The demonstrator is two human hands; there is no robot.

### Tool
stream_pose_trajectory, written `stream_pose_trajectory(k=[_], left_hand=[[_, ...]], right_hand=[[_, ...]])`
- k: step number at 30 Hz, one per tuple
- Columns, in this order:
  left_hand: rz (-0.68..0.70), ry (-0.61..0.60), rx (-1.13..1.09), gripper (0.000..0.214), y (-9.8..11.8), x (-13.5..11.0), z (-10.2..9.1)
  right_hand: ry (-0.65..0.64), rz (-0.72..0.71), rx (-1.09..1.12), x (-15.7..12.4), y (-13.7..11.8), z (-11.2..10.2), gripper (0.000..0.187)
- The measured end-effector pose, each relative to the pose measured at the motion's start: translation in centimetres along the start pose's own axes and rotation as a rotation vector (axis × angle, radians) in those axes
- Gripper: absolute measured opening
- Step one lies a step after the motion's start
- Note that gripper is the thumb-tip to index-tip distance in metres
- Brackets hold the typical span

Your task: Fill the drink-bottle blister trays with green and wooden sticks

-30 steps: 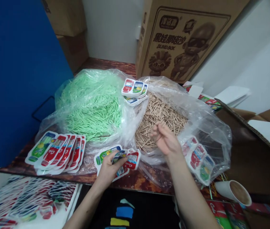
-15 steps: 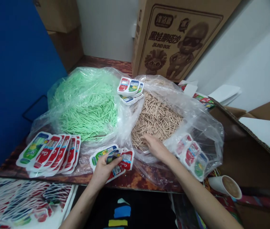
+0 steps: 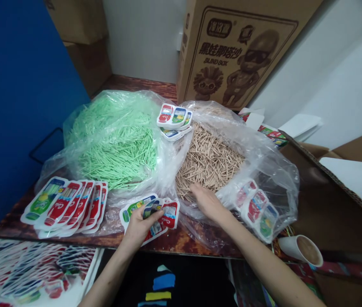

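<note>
My left hand is closed on a can-shaped packet printed in red, blue and green, pinched between thumb and fingers over the table's front edge. More packets, one green with a lemon, lie under and around that hand. At the near edge of the thin brown sticks, my right hand has its fingers bent down into the pile. Its fingertips are partly hidden, so what they grip cannot be made out. The brown sticks lie in an opened clear plastic bag.
Left of them, another clear bag holds bright green sticks. A fanned stack of packets lies at front left. Small packets rest between the bags, others at right. A paper cup and a large carton stand nearby.
My right hand has shifted very slightly down along the near edge of the brown sticks. My left hand and its packet look unchanged.
</note>
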State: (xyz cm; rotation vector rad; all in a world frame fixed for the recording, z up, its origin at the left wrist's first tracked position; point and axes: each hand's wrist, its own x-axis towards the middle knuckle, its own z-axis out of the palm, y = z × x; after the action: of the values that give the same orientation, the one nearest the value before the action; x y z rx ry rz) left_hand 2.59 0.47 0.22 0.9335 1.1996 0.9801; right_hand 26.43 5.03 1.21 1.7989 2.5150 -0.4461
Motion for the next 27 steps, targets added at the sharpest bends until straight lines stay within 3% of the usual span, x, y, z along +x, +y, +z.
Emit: stream_pose_trajectory(k=[5, 7, 10, 12, 15, 17, 20, 27], left_hand=[[0.012, -0.005, 0.009, 0.023, 0.0, 0.0, 0.1], [0.036, 0.003, 0.022, 0.021, -0.1, 0.0, -0.2], [0.037, 0.007, 0.032, 0.021, -0.3, -0.1, -0.5], [0.035, 0.003, 0.051, 0.021, -0.3, -0.3, -0.5], [0.089, -0.007, 0.12, 0.019, -0.1, -0.5, -0.2], [0.139, -0.017, 0.17, 0.017, 0.0, -0.5, -0.1], [0.165, -0.037, 0.194, 0.016, -0.1, -0.4, -0.1], [0.115, -0.041, 0.154, 0.021, -0.8, -0.4, -0.1]], right_hand=[[0.027, -0.019, -0.016, 0.3, 0.0, 0.7, 0.008], [0.099, 0.01, 0.067, 0.6, 0.4, 0.6, 0.01], [0.303, 0.082, 0.382, 1.1, 1.0, 0.2, 0.014], [0.39, 0.143, 0.79, 1.4, 0.9, -0.4, 0.013], [0.293, 0.2, 1.461, 1.5, -0.3, -1.3, 0.016], [0.161, 0.187, 1.719, 1.3, -1.5, -1.8, 0.021], [0.064, 0.148, 1.881, 1.0, -3.4, -2.4, 0.025], [0.08, 0.028, 1.926, 1.3, -5.8, -3.1, 0.01]])
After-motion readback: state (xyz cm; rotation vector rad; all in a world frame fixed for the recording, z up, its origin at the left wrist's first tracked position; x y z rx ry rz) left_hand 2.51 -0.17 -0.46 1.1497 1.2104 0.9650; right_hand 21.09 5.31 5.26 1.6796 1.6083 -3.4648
